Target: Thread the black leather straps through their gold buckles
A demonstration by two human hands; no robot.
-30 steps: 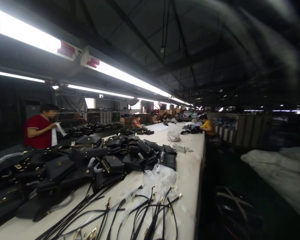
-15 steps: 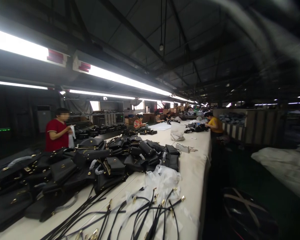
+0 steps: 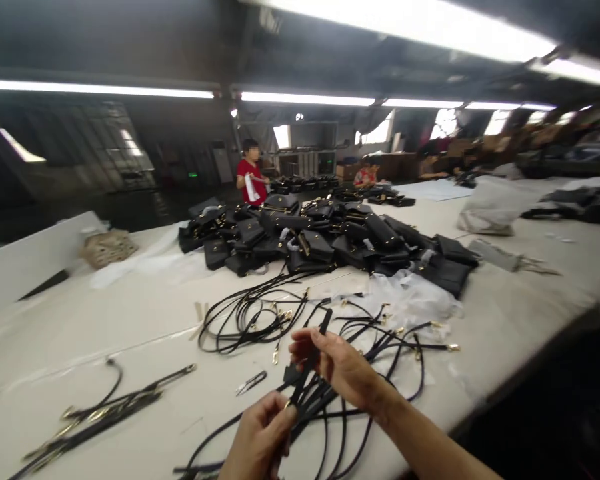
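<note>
A black strap [image 3: 307, 373] with a gold-coloured piece at its lower end runs between my two hands, above the table. My left hand [image 3: 264, 430] is closed on the strap's lower part. Higher up, my right hand [image 3: 344, 365] has its thumb and curled fingers around the upper part, near the tip. Beneath my hands lie several more black straps [image 3: 343, 427] with gold-coloured clasps. A small pair of thread snips [image 3: 253, 382] rests just beyond my left hand. Loops of other straps [image 3: 233, 343] lie farther forward.
Black handbags [image 3: 320, 245] are heaped beyond the straps, with crumpled clear plastic [image 3: 410, 297] at their right. Another strap bundle [image 3: 115, 412] lies on the left. A white bag [image 3: 490, 203] stands at right. A co-worker in red [image 3: 253, 177] stands across the table [image 3: 520, 300].
The view has swung left and down, so the handbag heap appears farther right. Both my hands have come into view, holding a black strap.
</note>
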